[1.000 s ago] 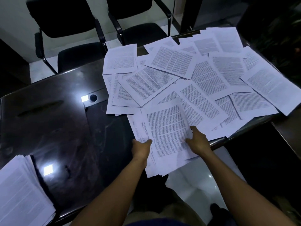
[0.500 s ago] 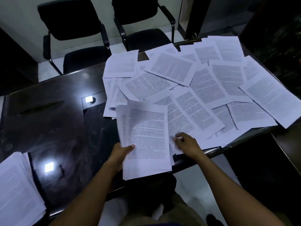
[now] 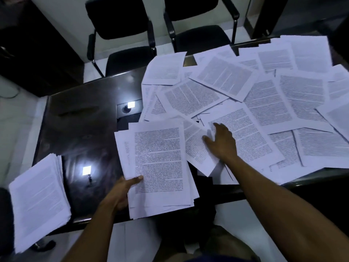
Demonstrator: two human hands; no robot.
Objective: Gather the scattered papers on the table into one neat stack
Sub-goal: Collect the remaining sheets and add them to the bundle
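Many printed white sheets [image 3: 260, 103] lie scattered and overlapping across the right half of the dark table [image 3: 79, 118]. My left hand [image 3: 120, 193] grips a bundle of several gathered sheets [image 3: 158, 167] at its lower left edge, thumb on top, above the table's front edge. My right hand [image 3: 221, 142] rests flat with spread fingers on a loose sheet [image 3: 196, 146] just right of the bundle. A thick stack of papers [image 3: 39, 197] sits at the table's near left corner.
Two black armchairs [image 3: 124, 35] stand behind the far edge of the table. A small cable port [image 3: 125, 108] is set in the table's middle, with ceiling light reflected on the glossy top. Dark cabinets fill the far left.
My left hand has carried the gathered bundle leftward, away from the spread. My right hand let go of it and reached forward onto a loose sheet beside it.
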